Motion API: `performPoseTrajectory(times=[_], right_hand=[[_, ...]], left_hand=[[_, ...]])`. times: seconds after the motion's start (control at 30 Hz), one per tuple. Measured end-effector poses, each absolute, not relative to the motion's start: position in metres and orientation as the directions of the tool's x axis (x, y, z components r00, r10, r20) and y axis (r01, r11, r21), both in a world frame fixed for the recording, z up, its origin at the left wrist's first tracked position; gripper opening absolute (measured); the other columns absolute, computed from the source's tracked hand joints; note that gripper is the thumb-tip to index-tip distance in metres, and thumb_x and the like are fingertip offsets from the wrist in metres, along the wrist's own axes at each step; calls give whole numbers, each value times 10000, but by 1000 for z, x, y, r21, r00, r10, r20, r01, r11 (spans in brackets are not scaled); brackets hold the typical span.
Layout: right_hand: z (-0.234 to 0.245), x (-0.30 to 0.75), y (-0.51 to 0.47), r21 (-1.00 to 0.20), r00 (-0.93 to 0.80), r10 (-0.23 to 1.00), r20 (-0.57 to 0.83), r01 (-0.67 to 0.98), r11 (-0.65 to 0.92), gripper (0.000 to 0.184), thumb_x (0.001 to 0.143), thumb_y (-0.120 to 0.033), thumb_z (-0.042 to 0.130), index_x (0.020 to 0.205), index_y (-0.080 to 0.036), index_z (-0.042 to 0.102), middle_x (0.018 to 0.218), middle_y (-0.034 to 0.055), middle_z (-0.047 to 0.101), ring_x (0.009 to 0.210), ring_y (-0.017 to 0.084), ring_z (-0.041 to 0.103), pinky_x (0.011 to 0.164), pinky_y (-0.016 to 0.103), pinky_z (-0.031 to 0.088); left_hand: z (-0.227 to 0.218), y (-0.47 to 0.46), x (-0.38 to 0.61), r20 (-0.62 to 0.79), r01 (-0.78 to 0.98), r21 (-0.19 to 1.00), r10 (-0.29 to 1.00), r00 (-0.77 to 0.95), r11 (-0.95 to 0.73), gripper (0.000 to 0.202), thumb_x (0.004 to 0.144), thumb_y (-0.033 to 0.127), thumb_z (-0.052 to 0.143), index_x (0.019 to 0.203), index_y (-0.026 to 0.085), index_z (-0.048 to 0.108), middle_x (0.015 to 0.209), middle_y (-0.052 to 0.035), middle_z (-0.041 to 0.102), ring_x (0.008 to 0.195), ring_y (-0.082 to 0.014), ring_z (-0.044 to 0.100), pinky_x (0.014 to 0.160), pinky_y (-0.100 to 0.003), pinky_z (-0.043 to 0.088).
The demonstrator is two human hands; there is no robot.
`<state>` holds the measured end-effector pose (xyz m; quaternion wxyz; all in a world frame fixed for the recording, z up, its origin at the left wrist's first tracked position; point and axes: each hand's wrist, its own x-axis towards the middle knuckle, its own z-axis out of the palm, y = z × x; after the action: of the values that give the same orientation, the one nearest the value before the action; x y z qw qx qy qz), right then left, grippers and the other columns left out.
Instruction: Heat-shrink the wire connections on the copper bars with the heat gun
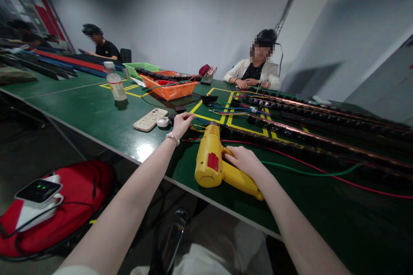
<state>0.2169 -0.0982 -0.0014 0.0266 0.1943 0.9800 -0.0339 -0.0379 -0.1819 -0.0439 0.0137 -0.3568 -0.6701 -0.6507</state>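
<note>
A yellow heat gun [213, 161] lies on the green table [97, 111], nozzle pointing away from me. My right hand [243, 161] rests on its handle, fingers curled over it. My left hand [182, 122] reaches farther out, fingers closed near a bundle of coloured wires [200, 126] and a small black part [180, 110]; what it holds is hidden. A bead bracelet sits on my left wrist. Long dark rails with copper strips [306, 133] run to the right.
A beige remote [150, 119], a roll of white tape [162, 121], a plastic bottle [115, 84] and an orange basket [171, 88] stand beyond. Two other people sit at the far side. A red bag [74, 206] with a white device lies on the floor at left.
</note>
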Motion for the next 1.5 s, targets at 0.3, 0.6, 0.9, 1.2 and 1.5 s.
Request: performPoseTrajectory(times=[0.3, 0.6, 0.9, 1.2, 1.5], right_hand=[[-3, 194, -111, -12, -942, 335, -11, 335, 942, 288, 933, -353, 366, 999, -203, 602, 1013, 62, 677, 902, 176, 628, 690, 237, 383], [2, 172, -127, 42, -955, 296, 36, 297, 954, 340, 938, -366, 358, 1093, -193, 607, 1037, 94, 682, 938, 199, 635, 750, 261, 416], [1, 172, -125, 37, -959, 276, 64, 278, 960, 346, 941, -388, 363, 1081, -199, 617, 1015, 84, 687, 936, 206, 636, 754, 268, 419], [-3, 183, -116, 10, -948, 318, 27, 318, 948, 324, 931, -409, 380, 996, -209, 627, 1010, 65, 684, 917, 183, 630, 716, 240, 402], [-4, 213, -98, 12, -930, 365, -36, 365, 931, 318, 930, -390, 348, 983, -210, 605, 957, 62, 678, 879, 193, 626, 647, 252, 369]], left_hand=[[-45, -182, -37, 445, 475, 879, 437, -782, -45, 303, 744, 378, 594, 764, 117, 746, 752, -66, 721, 752, -184, 629, 707, -260, 451], [-48, -181, -45, 373, 402, 915, 479, -795, -45, 430, 782, 473, 512, 814, 112, 743, 863, -90, 730, 743, -176, 628, 670, -254, 459], [-46, -184, -44, 404, 454, 890, 505, -762, -27, 410, 819, 427, 481, 874, 108, 732, 935, -104, 724, 889, -208, 640, 798, -282, 469], [-47, -184, -42, 449, 510, 860, 495, -744, -13, 368, 823, 399, 511, 878, 113, 735, 918, -90, 728, 857, -197, 642, 784, -273, 465], [-49, -180, -42, 469, 534, 846, 497, -730, -15, 329, 831, 292, 510, 1014, 109, 714, 980, -104, 713, 852, -176, 633, 758, -263, 477]])
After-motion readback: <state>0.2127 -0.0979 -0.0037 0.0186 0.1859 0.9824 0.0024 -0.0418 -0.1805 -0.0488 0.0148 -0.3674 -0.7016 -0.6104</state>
